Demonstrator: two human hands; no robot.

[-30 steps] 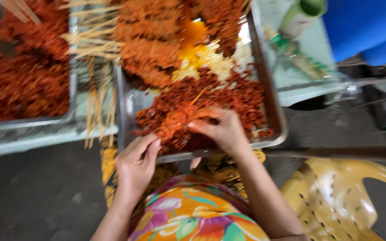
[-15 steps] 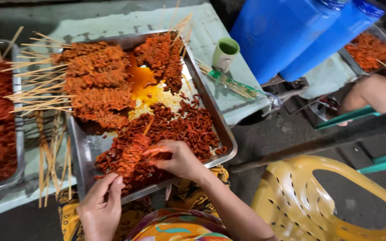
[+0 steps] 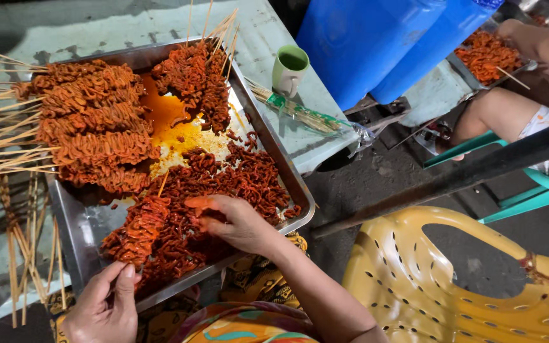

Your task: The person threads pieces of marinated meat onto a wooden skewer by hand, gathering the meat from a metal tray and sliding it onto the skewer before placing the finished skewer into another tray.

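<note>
We hold a half-loaded skewer [image 3: 136,230] over the near corner of the metal tray [image 3: 81,219]: our left hand [image 3: 103,311] pinches its bare stick end closed between thumb and fingers, while our right hand [image 3: 236,222] rests curled on the loose red marinated strips [image 3: 243,181], fingertips gathering a piece. Several finished skewers [image 3: 90,127] already lie stacked at the far side; a good heap remains unthreaded. Spare bamboo sticks [image 3: 20,267] wait beside the tray, a green cup [image 3: 290,67] beyond.

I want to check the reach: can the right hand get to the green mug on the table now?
Probably yes: the green mug stands uncovered beyond the metal tray, though the right hand must cross over the meat.
</note>
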